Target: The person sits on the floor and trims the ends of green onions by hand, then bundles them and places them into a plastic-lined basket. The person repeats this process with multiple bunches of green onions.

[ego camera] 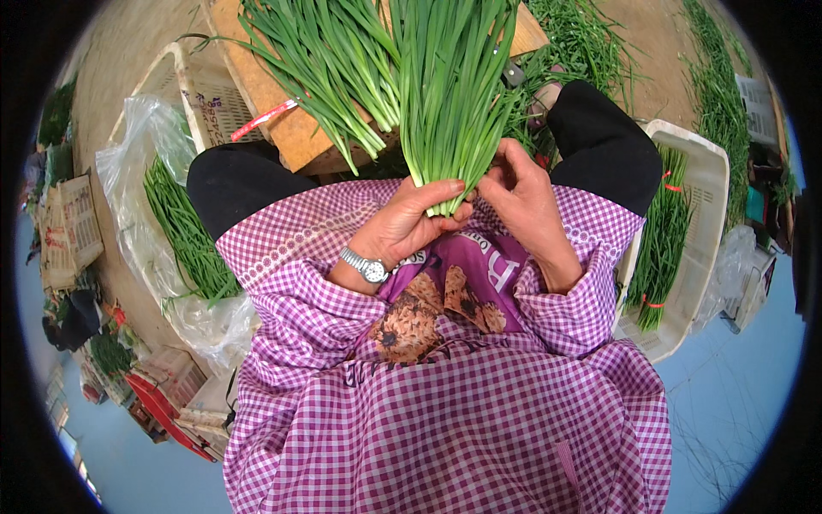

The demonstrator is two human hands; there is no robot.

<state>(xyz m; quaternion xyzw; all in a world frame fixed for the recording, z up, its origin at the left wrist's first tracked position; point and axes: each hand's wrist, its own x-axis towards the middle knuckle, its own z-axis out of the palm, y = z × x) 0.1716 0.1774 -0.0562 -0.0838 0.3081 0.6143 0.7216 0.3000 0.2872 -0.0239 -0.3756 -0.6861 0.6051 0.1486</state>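
Note:
A bunch of green garlic chives (453,109) lies over my lap with its pale cut ends towards me. My left hand (417,209) grips it near those ends, thumb across the top and fingers beneath. On that wrist is a metal-banded watch (372,270). At the bunch's right edge my right hand (523,186) has its thumb and fingertips bent in against the stems; whether it pinches a stem is hidden. More loose chives (359,83) lie on the wooden board (298,138) just beyond, beside a red and white strip (270,117).
To the left, a plastic crate (183,83) lined with clear plastic bag (148,128) holds chives (186,231). At right, a white crate (706,257) holds chives tied with red bands (654,302). Loose greens (578,45) cover the floor beyond my right foot. A dark-handled tool (512,74) lies by the board.

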